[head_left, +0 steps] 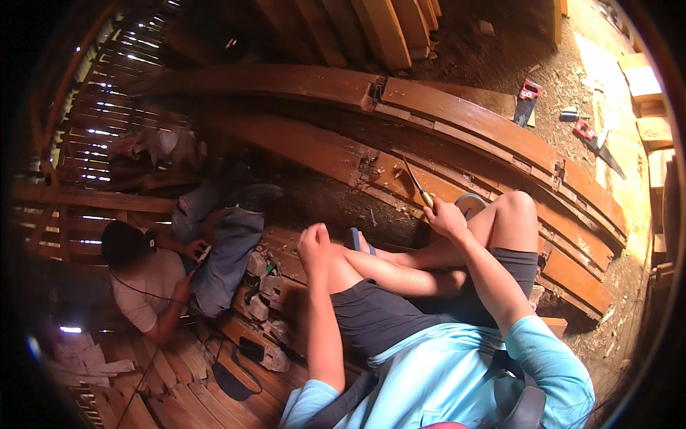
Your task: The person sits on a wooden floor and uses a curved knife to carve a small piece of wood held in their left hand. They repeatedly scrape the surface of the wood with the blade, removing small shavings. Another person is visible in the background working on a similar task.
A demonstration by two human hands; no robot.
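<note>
My right hand [446, 219] is closed around the pale handle of a chisel [416, 179], or a similar tool with a long, thin dark blade. The blade points up and away, over a notched brown wooden beam [396, 175] dotted with wood chips. Near my bent knee, my left hand [314, 249] is raised with its fingers curled, and no object shows in it. Both forearms pass over my folded legs. Blue sandals are on my feet; one sandal [355, 239] shows beside my shin.
Another long notched beam [464, 118] lies behind the first. Two red-handled saws [529, 91] rest at the far right on ground strewn with shavings. At left, a person [153, 286] sits holding a small object. Wood blocks [261, 300] and a dark strap [236, 375] lie between us.
</note>
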